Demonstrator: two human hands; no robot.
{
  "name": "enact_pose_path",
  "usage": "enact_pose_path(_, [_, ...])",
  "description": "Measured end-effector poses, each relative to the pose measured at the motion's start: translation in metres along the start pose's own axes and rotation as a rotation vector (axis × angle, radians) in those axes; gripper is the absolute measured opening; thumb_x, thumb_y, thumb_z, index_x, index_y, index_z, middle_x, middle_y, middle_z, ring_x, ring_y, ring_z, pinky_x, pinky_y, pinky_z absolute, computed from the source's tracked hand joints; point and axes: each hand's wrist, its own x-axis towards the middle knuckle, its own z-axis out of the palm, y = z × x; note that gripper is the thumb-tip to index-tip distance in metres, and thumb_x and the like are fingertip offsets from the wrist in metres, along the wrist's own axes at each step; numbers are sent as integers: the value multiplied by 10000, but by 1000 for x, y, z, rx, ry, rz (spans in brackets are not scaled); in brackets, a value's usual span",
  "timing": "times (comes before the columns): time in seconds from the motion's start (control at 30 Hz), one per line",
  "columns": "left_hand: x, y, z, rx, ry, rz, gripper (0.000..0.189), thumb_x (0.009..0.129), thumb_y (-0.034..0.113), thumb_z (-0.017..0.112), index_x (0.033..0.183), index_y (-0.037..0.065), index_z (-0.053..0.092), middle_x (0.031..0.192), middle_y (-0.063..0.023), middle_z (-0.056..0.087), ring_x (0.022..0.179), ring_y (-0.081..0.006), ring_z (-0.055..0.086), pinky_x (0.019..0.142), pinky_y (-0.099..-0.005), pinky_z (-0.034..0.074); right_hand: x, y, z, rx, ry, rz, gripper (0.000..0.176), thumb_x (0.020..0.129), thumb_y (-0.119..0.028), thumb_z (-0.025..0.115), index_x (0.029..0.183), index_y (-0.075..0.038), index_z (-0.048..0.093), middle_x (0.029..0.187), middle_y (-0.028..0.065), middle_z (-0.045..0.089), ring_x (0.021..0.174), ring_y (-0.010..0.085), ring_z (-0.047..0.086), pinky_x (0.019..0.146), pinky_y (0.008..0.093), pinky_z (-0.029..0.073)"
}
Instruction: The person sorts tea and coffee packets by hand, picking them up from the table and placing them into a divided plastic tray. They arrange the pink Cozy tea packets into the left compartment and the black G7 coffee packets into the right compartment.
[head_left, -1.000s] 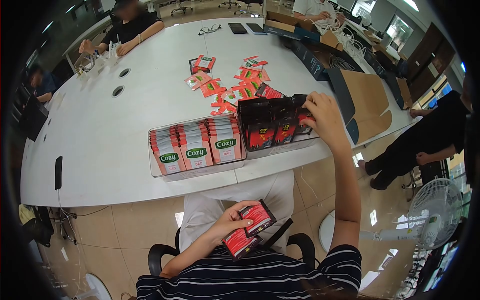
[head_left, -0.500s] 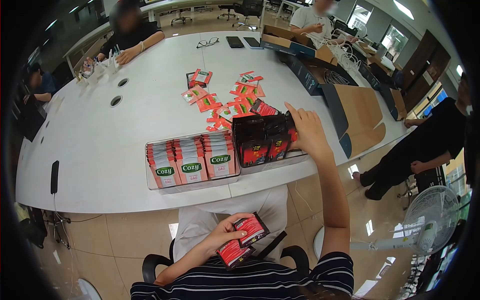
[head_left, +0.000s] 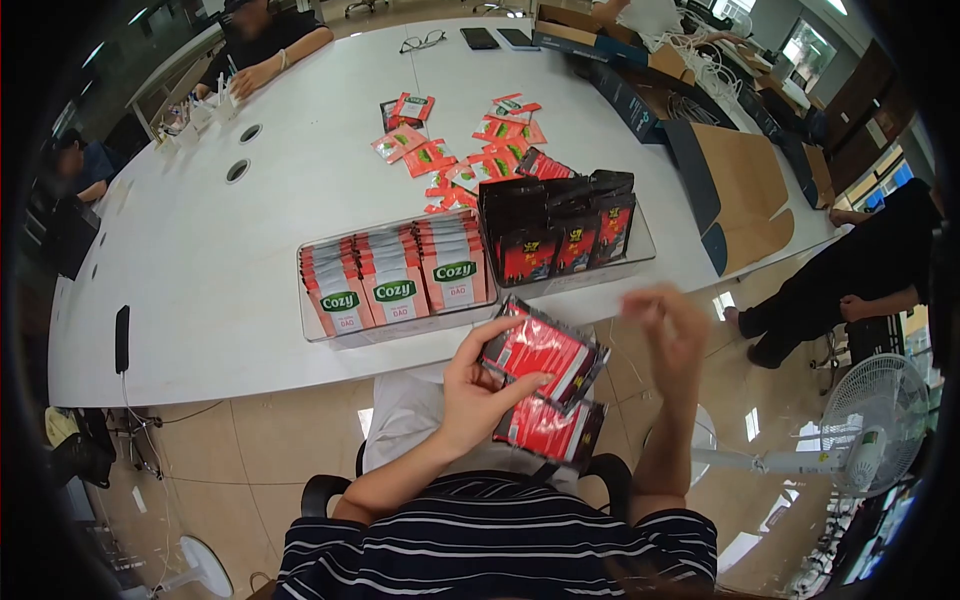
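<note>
My left hand [head_left: 475,400] is closed around red and black coffee sachets [head_left: 543,350], fanned so that two overlap, just off the front table edge. My right hand [head_left: 672,325] is lifted to the right of them, blurred by motion, its fingers bent; I cannot tell whether it holds anything. Behind the hands, a clear bin [head_left: 645,262] carries upright black coffee sachets [head_left: 575,245]. Against its left side stands another clear bin [head_left: 385,336], packed with rows of pink and white Cozy sachets [head_left: 393,290].
Loose Cozy sachets [head_left: 430,157] lie scattered behind the bins on the white table [head_left: 200,290]. Glasses [head_left: 423,41], two phones [head_left: 480,38] and an opened cardboard box [head_left: 735,190] are farther back. A fan [head_left: 872,425] stands at right; other people are around the table.
My right hand has left the coffee bin and drawn back toward me. My left hand has risen with the sachets toward the table edge. The view has tilted downward.
</note>
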Motion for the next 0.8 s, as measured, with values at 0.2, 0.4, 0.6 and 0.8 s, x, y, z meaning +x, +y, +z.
enact_pose_path(0.2, [-2, -11, 7, 44, -14, 63, 606, 765, -108, 665, 1295, -18, 386, 1128, -138, 554, 941, -145, 625, 732, -221, 546, -32, -31, 34, 192, -86, 321, 145, 764, -102, 715, 841, 5, 654, 698, 22, 628, 607, 31, 518, 536, 193, 395])
enact_pose_path(0.4, [-23, -27, -19, -119, -143, -90, 617, 802, -108, 617, 1340, 5, 338, 1099, -152, 584, 840, -108, 632, 677, -193, 517, -34, -5, 44, 353, 322, 248, 202, 846, -33, 628, 1038, 13, 588, 805, -7, 594, 687, 22, 522, 587, 166, 411])
enact_pose_path(0.6, [-45, -45, -41, -156, -214, -485, 313, 948, 38, 477, 1257, -6, 455, 1065, -123, 614, 922, -65, 596, 776, -192, 466, 21, 11, -8, 91, 458, 217, 221, 868, -34, 571, 1086, -7, 593, 819, 27, 617, 642, 18, 545, 503, 147, 400])
enact_pose_path(0.8, [-55, -59, -65, -241, -305, -674, 532, 977, 455, 329, 1271, 34, 468, 1021, -59, 587, 692, -50, 394, 562, -164, 360, 78, 53, -22, 106, 88, 394, 169, 871, -81, 563, 957, 43, 639, 697, 98, 653, 520, 91, 598, 416, 185, 437])
